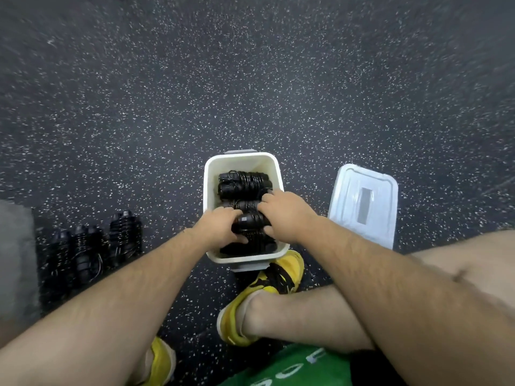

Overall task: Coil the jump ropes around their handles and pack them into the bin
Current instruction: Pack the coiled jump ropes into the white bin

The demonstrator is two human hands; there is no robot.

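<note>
— Grip?
— I'm seeing the left hand [220, 227] and right hand [284, 210] each curling fingers round one end of a black coiled jump rope bundle [250, 220].
— Location?
— It's lying inside the white rectangular plastic bin [207, 185], over other packed black bundles [242, 183]. More coiled ropes [92, 252] are lying on the floor to the left, and a clear plastic lid [362, 201] to the right.

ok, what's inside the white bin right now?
Coiled black jump ropes, packed side by side in the white bin. The left hand and right hand grip one bundle mid-bin, covering the ropes beneath. Bin floor hidden.
</note>
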